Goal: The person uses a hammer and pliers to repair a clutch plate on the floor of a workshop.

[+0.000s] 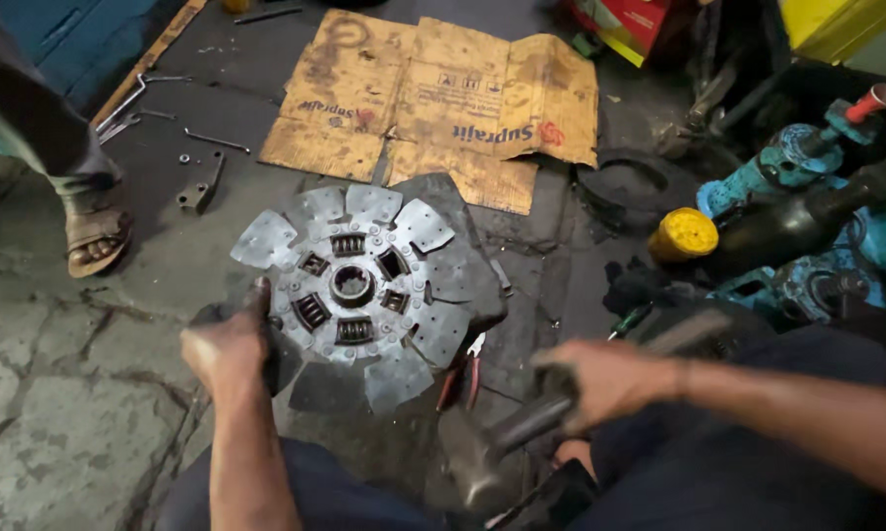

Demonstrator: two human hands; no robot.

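Right now my left hand grips the clutch disc's near-left rim on the floor; my right hand, clenching a hammer, sits right of it.

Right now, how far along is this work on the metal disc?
Done: the disc lies flat on a dark plate on the floor, its springs and hub in place. In hand: the left hand steadies the disc's edge; the right hand holds a blurred hammer. Left: cannot tell; pliers and loose tools lie nearby.
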